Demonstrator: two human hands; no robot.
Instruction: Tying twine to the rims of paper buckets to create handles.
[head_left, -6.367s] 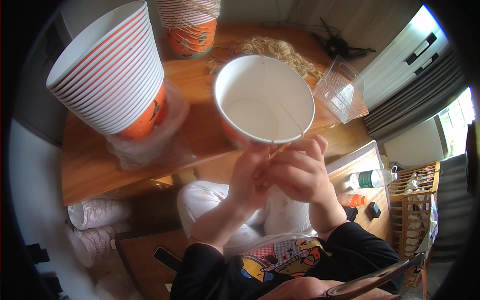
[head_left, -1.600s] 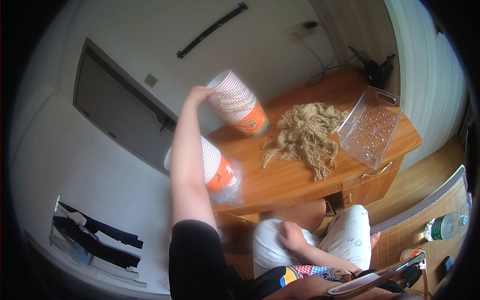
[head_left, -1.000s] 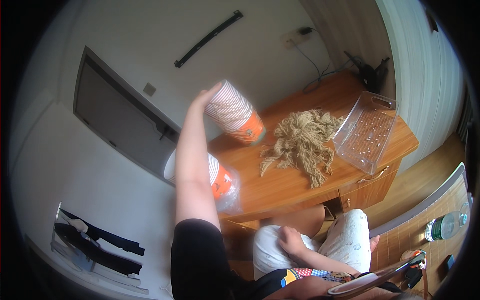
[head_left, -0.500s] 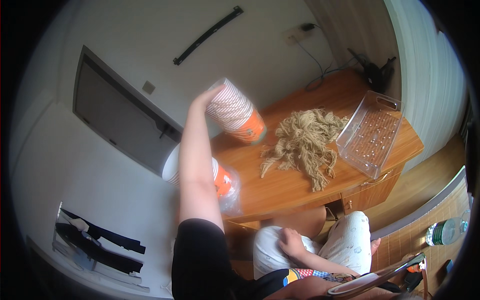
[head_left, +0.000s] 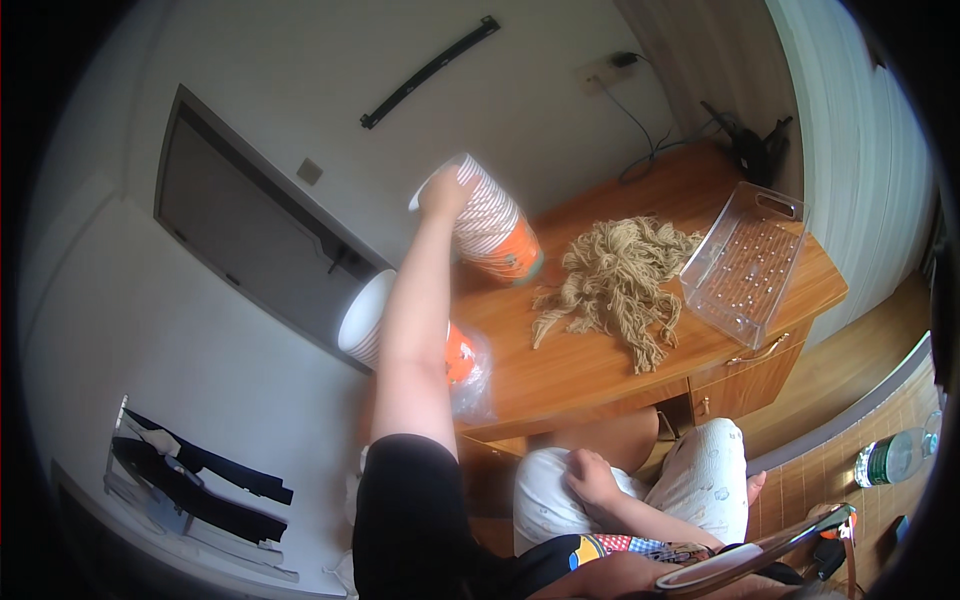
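**Reader:** Where are the person's hands, and what do they hold?

**Describer:** The left hand (head_left: 443, 192) reaches far forward to the rim of a tall stack of paper cups (head_left: 490, 225), white with an orange base, which stands at the back of the wooden desk (head_left: 600, 365). The fingers curl over the top cup's rim; how firmly they grip it cannot be told. The right hand (head_left: 590, 478) rests on the person's lap with its fingers loosely together, holding nothing.

**Reader:** What might go wrong?

**Describer:** The stack looks tilted and is held only at its top, at full reach. Pulled sideways, it could topple onto the pile of tan rope (head_left: 620, 280) just beside it, or the cups could slide apart. The stretched arm also passes over the second stack (head_left: 405, 335) at the desk's left edge and could knock it off.

**Reader:** How many of each thing?

**Describer:** Two cup stacks, one rope pile, one clear plastic tray (head_left: 742, 262) at the desk's right, one plastic bottle (head_left: 890, 458) on the floor.
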